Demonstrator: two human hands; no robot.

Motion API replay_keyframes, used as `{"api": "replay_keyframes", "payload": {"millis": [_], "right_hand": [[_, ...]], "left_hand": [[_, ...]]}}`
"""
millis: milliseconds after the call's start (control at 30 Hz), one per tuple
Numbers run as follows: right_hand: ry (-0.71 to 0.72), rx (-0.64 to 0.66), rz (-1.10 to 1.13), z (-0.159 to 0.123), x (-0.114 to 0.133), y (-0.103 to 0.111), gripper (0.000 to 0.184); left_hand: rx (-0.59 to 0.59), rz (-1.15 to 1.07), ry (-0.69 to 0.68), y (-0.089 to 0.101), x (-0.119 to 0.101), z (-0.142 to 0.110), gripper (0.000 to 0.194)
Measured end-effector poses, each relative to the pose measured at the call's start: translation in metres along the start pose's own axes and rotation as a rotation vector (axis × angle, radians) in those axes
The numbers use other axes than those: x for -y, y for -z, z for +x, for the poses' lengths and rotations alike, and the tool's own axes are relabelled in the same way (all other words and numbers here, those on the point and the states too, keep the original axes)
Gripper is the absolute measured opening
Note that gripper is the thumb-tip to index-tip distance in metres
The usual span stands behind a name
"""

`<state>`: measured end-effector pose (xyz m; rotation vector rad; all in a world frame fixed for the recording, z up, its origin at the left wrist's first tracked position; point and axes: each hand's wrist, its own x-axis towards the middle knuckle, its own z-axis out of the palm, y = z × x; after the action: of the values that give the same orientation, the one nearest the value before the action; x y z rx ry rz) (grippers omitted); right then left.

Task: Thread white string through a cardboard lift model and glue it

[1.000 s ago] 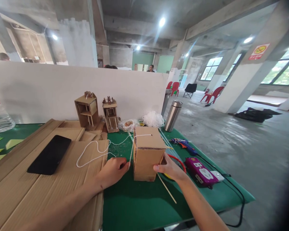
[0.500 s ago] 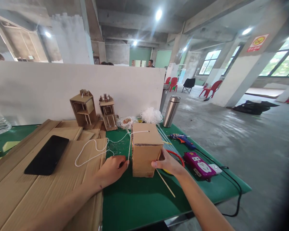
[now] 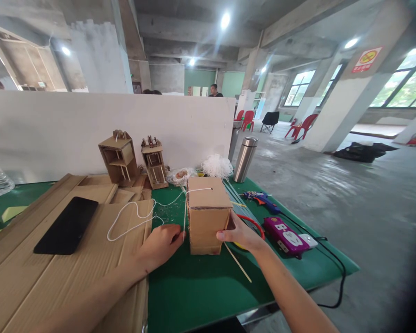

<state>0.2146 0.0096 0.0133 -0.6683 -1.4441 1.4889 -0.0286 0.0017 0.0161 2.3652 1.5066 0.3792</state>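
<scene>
A small cardboard box (image 3: 207, 217) stands upright on the green table (image 3: 201, 291). My right hand (image 3: 241, 233) grips its right side, thumb on the front face. My left hand (image 3: 159, 245) rests just left of the box with its fingers pinched on a thin wooden stick (image 3: 185, 215) that leans against the box's left edge. A white string (image 3: 135, 219) runs from a hole in the box top and loops over the cardboard sheets. Another thin stick (image 3: 238, 264) lies on the table under my right hand.
Flat cardboard sheets (image 3: 55, 273) with a black phone (image 3: 67, 225) cover the left. Two small cardboard models (image 3: 119, 156) stand by a white partition (image 3: 72, 125). A steel flask (image 3: 244, 159), blue glue gun (image 3: 261, 199), purple power strip (image 3: 286, 236) and red-rimmed ring (image 3: 254, 221) lie to the right.
The view has shifted slightly, so everything sits a bit further left and higher. Both hands keep the same hold on the stick and the box.
</scene>
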Motion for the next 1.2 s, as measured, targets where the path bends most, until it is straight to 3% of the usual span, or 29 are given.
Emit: {"api": "replay_keyframes", "payload": {"millis": [833, 1200], "right_hand": [[0.046, -0.005, -0.019, 0.002, -0.016, 0.009, 0.103], [0.184, -0.144, -0.096, 0.004, -0.02, 0.0, 0.087]], "left_hand": [[0.056, 0.119, 0.078, 0.002, -0.005, -0.004, 0.029], [-0.071, -0.151, 0.072, 0.01, 0.0, -0.009, 0.036]]}}
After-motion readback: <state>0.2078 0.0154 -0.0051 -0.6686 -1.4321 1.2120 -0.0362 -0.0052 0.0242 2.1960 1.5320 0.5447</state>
